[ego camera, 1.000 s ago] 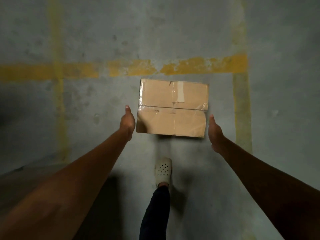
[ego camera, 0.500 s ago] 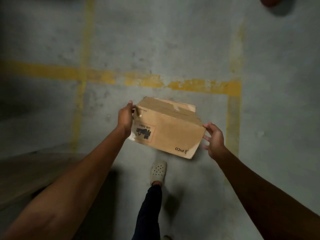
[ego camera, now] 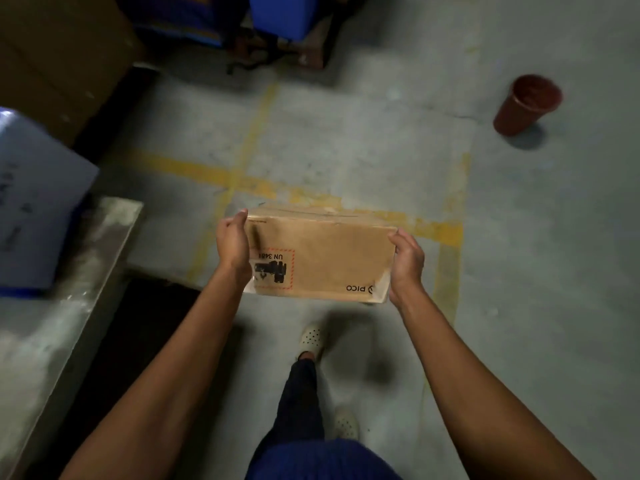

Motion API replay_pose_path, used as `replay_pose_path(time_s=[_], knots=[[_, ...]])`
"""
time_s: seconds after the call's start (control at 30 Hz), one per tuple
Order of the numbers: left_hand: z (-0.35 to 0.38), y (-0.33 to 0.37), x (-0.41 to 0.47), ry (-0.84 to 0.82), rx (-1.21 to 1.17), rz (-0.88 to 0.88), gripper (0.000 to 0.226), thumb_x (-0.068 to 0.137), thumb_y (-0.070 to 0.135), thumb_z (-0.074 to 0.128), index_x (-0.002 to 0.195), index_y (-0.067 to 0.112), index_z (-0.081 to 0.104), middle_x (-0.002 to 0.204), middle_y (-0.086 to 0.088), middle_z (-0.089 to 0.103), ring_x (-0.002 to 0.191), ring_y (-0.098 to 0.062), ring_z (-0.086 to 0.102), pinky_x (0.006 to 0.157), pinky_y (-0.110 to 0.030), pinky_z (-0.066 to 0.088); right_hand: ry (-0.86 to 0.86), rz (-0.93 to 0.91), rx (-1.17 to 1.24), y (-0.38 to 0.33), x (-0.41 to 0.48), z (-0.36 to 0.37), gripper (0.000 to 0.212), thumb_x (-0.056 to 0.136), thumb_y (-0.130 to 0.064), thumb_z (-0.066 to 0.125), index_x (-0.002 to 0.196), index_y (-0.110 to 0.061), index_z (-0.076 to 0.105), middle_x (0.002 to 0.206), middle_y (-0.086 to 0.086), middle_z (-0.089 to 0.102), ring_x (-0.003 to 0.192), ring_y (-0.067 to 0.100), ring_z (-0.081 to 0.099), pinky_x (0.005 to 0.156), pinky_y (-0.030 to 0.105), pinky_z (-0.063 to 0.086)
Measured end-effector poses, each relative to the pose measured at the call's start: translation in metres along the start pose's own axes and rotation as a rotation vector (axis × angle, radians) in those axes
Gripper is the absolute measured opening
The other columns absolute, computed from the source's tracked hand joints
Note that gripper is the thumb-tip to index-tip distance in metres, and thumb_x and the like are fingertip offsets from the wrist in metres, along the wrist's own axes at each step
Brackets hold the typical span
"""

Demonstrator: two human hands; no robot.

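Note:
A taped brown cardboard box [ego camera: 329, 258] hangs in the air above the concrete floor, held between both hands. Its near face shows an upside-down "UN 3481" label and the word "PICO". My left hand [ego camera: 232, 244] grips the box's left end, thumb over the top edge. My right hand [ego camera: 408, 263] grips the right end, with its fingers curled round that side. The box's far side and underside are hidden.
A metal table [ego camera: 69, 306] runs along the left, with a blue-white box [ego camera: 31, 209] on it and a large cardboard carton [ego camera: 59, 53] behind. A reddish bucket [ego camera: 524, 105] stands on the floor at right. Blue items [ego camera: 273, 15] sit at the back. Yellow lines [ego camera: 256, 133] mark the floor.
The box went from lying on the floor to being lifted and tilted, and both hands now hold it. My view has risen, so the table, cartons and bucket are in sight.

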State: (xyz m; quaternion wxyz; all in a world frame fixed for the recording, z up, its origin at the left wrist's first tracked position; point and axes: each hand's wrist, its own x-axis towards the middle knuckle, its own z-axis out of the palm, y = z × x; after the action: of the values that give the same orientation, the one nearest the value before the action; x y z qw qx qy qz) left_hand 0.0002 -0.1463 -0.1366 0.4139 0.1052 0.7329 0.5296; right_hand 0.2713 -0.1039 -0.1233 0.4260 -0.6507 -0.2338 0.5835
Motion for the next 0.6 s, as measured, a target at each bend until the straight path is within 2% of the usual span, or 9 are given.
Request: replay_pose_path(time_s=[0.07,0.13,0.2,0.27,0.33,0.43,0.5,0.6], knots=[[-0.043,-0.004,-0.042,0.068,-0.055,0.007,0.059,0.070,0.061,0.058,0.101,0.011,0.055,0.103,-0.011,0.057,0.095,-0.027,0.055,0.075,-0.040,0.045,-0.064,-0.048,0.012,-0.002,-0.037,-0.002,0.059,0.076,-0.027,0.069,0.131,-0.008,0.063,0.130,0.007,0.065,0.124,0.025,0.059,0.110,0.044,0.044],[-0.086,-0.011,-0.085,0.123,-0.134,0.033,0.058,0.075,0.059,0.059,0.103,0.008,0.059,0.105,-0.012,0.059,0.105,-0.035,0.059,0.089,-0.047,0.050,-0.149,-0.090,-0.001,-0.003,-0.071,0.001,0.054,0.075,-0.029,0.068,0.126,-0.012,0.066,0.129,0.006,0.067,0.122,0.024,0.061,0.107,0.042,0.046],[-0.122,-0.011,-0.133,0.156,-0.194,0.065,0.034,0.085,0.048,0.055,0.082,0.016,0.067,0.096,-0.008,0.064,0.102,-0.033,0.060,0.099,-0.053,0.047,-0.231,-0.129,-0.015,-0.004,-0.107,0.012,0.051,0.073,-0.031,0.067,0.122,-0.016,0.068,0.127,0.005,0.067,0.121,0.023,0.061,0.106,0.039,0.047],[-0.155,-0.008,-0.172,0.204,-0.265,0.073,0.035,0.089,0.038,0.051,0.061,0.026,0.069,0.079,-0.002,0.064,0.092,-0.027,0.058,0.098,-0.051,0.047,-0.331,-0.168,-0.046,-0.006,-0.142,0.027,0.056,0.075,-0.031,0.065,0.128,-0.013,0.065,0.130,0.004,0.066,0.123,0.021,0.059,0.106,0.035,0.045],[-0.190,-0.006,-0.202,0.291,-0.347,0.093,0.029,0.090,0.034,0.052,0.067,0.027,0.068,0.080,-0.002,0.065,0.090,-0.026,0.060,0.098,-0.053,0.048,-0.423,-0.194,-0.083,-0.007,-0.179,0.044,0.063,0.073,-0.035,0.064,0.132,-0.012,0.063,0.131,0.002,0.064,0.122,0.017,0.058,0.106,0.034,0.044],[-0.242,-0.002,-0.235,0.471,-0.447,0.126,0.014,0.092,0.028,0.054,0.097,0.014,0.056,0.093,-0.008,0.064,0.091,-0.024,0.063,0.089,-0.051,0.054,-0.542,-0.266,-0.145,-0.003,-0.227,0.074,0.058,0.079,-0.036,0.063,0.133,-0.014,0.062,0.128,-0.003,0.063,0.123,0.017,0.057,0.108,0.036,0.043],[-0.275,-0.004,-0.253,0.646,-0.515,0.146,0.011,0.095,0.023,0.054,0.097,0.012,0.052,0.097,-0.008,0.061,0.091,-0.023,0.060,0.081,-0.045,0.055,-0.619,-0.308,-0.184,0.005,-0.259,0.099,0.059,0.077,-0.042,0.063,0.131,-0.018,0.064,0.125,-0.005,0.065,0.120,0.016,0.060,0.108,0.039,0.045],[-0.327,-0.005,-0.282,0.935,-0.690,0.176,0.020,0.095,0.030,0.061,0.087,0.015,0.051,0.090,-0.002,0.061,0.083,-0.017,0.059,0.077,-0.036,0.054,-0.774,-0.344,-0.210,0.022,-0.309,0.143,0.061,0.074,-0.043,0.063,0.129,-0.017,0.064,0.125,-0.001,0.067,0.118,0.017,0.062,0.106,0.042,0.047]])
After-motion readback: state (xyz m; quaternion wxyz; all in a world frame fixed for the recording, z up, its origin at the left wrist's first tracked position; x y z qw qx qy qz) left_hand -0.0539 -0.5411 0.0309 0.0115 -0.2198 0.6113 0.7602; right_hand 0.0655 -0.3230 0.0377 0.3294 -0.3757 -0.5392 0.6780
